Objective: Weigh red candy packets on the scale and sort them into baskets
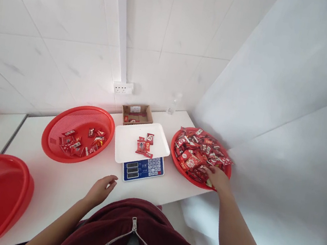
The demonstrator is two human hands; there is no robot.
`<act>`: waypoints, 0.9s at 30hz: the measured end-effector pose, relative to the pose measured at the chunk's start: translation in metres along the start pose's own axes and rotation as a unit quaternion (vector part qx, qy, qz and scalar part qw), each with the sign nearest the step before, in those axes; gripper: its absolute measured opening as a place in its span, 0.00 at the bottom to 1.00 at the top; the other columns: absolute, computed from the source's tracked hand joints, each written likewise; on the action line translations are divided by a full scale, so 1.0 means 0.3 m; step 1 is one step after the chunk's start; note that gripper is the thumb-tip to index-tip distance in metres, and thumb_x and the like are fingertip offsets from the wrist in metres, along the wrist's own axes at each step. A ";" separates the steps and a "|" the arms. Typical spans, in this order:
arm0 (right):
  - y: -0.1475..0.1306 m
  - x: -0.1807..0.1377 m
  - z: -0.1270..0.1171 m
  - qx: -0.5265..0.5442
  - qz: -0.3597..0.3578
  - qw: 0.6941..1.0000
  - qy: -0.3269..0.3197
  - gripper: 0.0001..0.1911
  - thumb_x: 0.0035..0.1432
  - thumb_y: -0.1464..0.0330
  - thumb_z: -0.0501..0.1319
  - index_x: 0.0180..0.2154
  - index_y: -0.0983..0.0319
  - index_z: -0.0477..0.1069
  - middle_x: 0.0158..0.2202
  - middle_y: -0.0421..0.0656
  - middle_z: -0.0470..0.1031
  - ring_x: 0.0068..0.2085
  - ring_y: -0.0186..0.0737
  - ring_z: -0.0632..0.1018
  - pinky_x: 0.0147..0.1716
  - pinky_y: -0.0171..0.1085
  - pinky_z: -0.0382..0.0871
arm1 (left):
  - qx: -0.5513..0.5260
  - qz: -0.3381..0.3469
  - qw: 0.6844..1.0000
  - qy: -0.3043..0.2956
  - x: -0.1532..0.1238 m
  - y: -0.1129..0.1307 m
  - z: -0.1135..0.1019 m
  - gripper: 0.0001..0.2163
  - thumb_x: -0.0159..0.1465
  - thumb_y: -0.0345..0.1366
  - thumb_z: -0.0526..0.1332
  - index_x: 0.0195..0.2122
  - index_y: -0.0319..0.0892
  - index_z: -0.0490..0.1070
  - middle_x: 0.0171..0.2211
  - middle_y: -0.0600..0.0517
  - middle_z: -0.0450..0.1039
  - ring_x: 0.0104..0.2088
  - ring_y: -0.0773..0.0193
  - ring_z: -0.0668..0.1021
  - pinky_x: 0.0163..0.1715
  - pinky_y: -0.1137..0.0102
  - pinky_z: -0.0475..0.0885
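Note:
My right hand reaches into the red basket on the right, heaped with red snack packets. Its fingers are stretched out over the packets and touch them; the fingertips are partly hidden. My left hand hovers by the table's front edge, left of the digital scale; its thumb and fingers are apart and hold nothing. On the scale's white tray lie several red packets in a loose cluster.
A second red basket with several packets stands left of the scale. Another red basket is at the near left. Behind the scale are a small cardboard box and a clear bottle. White walls border the table behind and right.

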State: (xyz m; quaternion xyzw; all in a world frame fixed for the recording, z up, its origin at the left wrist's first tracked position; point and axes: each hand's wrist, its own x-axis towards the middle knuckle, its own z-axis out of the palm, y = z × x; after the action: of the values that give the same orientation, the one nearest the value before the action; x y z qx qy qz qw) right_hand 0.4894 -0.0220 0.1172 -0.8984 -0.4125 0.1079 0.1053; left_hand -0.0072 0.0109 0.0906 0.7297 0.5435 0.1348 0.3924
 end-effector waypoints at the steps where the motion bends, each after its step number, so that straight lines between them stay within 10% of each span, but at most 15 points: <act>1: -0.001 -0.005 0.008 0.001 0.001 1.000 -0.003 0.14 0.54 0.61 0.57 0.38 0.61 0.76 0.35 0.48 0.79 0.38 0.47 0.78 0.34 0.38 0.67 | 0.003 0.005 1.000 -0.004 0.008 0.011 0.000 0.13 0.62 0.40 0.52 0.42 0.45 0.72 0.38 0.51 0.78 0.39 0.61 0.78 0.42 0.65 0.72; 12: -0.137 -0.049 -0.140 0.090 -0.014 0.990 0.107 0.15 0.54 0.64 0.56 0.42 0.60 0.73 0.38 0.48 0.78 0.39 0.46 0.77 0.38 0.40 0.67 | 0.023 0.006 1.000 -0.017 -0.014 0.006 0.000 0.13 0.62 0.38 0.51 0.44 0.44 0.72 0.38 0.50 0.77 0.38 0.62 0.78 0.41 0.67 0.72; 22: -0.566 -0.118 0.096 0.312 -0.113 0.936 -0.117 0.18 0.53 0.66 0.58 0.47 0.61 0.71 0.44 0.49 0.77 0.41 0.43 0.78 0.42 0.42 0.71 | 0.046 -0.006 0.999 -0.025 -0.027 0.027 -0.001 0.14 0.63 0.36 0.52 0.46 0.43 0.71 0.40 0.49 0.77 0.40 0.63 0.77 0.43 0.67 0.70; 27: -0.608 -0.173 0.005 0.289 -0.179 0.937 -0.078 0.15 0.54 0.66 0.58 0.45 0.60 0.73 0.45 0.48 0.77 0.43 0.45 0.78 0.47 0.46 0.70 | 0.047 -0.019 0.999 0.007 -0.062 -0.003 -0.018 0.13 0.62 0.36 0.52 0.45 0.43 0.72 0.39 0.49 0.77 0.39 0.63 0.78 0.43 0.67 0.71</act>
State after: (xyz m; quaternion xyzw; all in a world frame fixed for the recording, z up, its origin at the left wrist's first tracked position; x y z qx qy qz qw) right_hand 0.3248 0.0548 0.1721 -0.7292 -0.5246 0.2718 0.3452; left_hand -0.0180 -0.0033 0.0977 0.7361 0.5658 0.1067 0.3559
